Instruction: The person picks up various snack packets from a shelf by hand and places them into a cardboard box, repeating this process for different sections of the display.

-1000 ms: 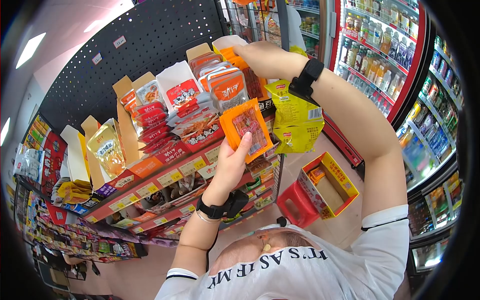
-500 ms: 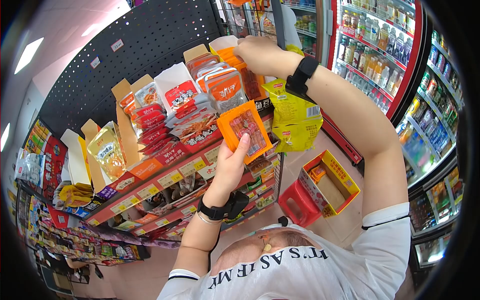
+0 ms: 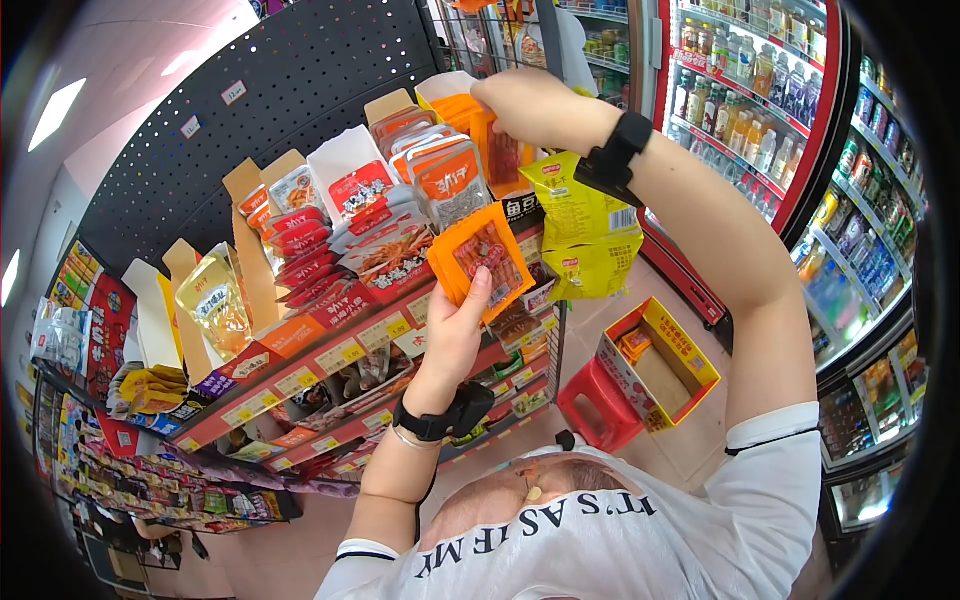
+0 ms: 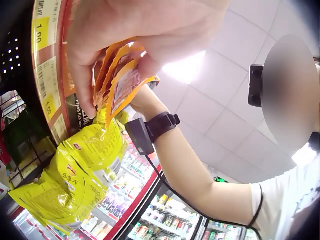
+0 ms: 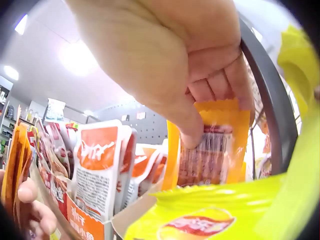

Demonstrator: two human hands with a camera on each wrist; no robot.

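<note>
In the head view, my left hand (image 3: 455, 345) holds several orange-edged snack packets (image 3: 485, 255), its thumb across the front one. The left wrist view shows these packets (image 4: 120, 82) fanned between thumb and fingers. My right hand (image 3: 540, 108) reaches over the right end of the shelf. There it pinches another orange packet (image 5: 210, 155) with a barcode on it, thumb on the near face. More orange packets (image 3: 455, 108) stand in a box right beside that hand. Yellow snack bags (image 3: 590, 225) hang below the right wrist.
Open boxes of pouches, among them grey-and-orange ones (image 3: 455, 185), line the shelf to the left. A yellow-and-red carton (image 3: 685, 350) containing a few orange packets stands beside a red stool (image 3: 600, 405) below. Drink fridges (image 3: 755, 110) stand to the right.
My left hand has shifted slightly left and down with its packets, which look more fanned than half a second ago. The right hand stays by the box, its packet slightly shifted.
</note>
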